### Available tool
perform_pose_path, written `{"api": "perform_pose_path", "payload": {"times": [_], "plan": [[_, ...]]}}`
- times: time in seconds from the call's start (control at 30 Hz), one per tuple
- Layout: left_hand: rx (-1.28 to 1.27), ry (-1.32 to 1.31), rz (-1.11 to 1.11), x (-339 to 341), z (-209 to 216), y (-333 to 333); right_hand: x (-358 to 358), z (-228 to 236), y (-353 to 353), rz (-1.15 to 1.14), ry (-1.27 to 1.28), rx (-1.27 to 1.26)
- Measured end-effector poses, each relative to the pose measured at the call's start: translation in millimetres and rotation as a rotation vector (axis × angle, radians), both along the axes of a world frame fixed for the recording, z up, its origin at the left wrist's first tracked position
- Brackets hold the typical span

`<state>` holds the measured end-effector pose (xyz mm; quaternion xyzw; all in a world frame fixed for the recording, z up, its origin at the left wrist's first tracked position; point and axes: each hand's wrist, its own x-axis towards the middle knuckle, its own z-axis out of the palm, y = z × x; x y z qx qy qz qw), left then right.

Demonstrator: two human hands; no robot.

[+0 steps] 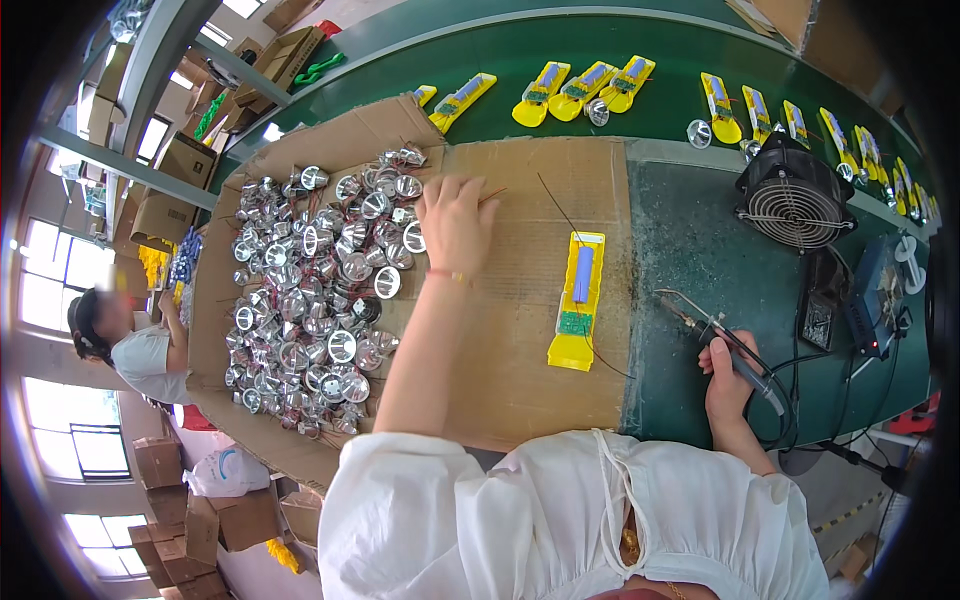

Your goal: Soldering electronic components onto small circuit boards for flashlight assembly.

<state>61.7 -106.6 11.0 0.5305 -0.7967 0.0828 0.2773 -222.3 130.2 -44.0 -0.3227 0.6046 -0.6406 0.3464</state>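
- On the cardboard sheet [510, 360], between left hand [456, 222] and right hand [728, 372], touching neither: yellow casing [571, 352] with blue battery [583, 275] and green circuit board [575, 323].
- Long axis pointing away from the body, far end leaning slightly to the right.
- To the right of the left hand and a little closer to the body; to the left of the right hand and a little farther.
- Left hand apparently somewhat nearer than the right; nearest of all, the tip of the soldering iron [706, 330].
- Right hand wrapped around this iron, above the green bench [690, 250].
- Left hand with bent fingers, just beside the silver reflectors [357, 265]; impossible to tell whether gripping anything.
- Around these reflectors, piled many together with thin wires: cardboard box [212, 300].
- Along the far shelf [670, 45]: more yellow pieces [530, 112], similarly fitted.
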Motion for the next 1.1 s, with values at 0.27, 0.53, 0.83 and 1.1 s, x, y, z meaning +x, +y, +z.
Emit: {"api": "perform_pose_path", "payload": {"times": [0.27, 0.53, 0.83, 1.1], "plan": [[0.102, -0.097, -0.025, 5, -24, -28, -1, -2, 1, 0.003, -0.014, -0.019], [0.755, 0.611, -0.079, -3, 8, 121, 9, 17, 3, 0.079, 0.143, -0.088], [0.711, 0.627, -0.164, -22, -18, 156, 45, 48, 5, 0.379, 0.442, -0.056], [0.706, 0.647, -0.169, -24, -23, 152, 56, 40, 2, 0.355, 0.377, -0.045]]}}
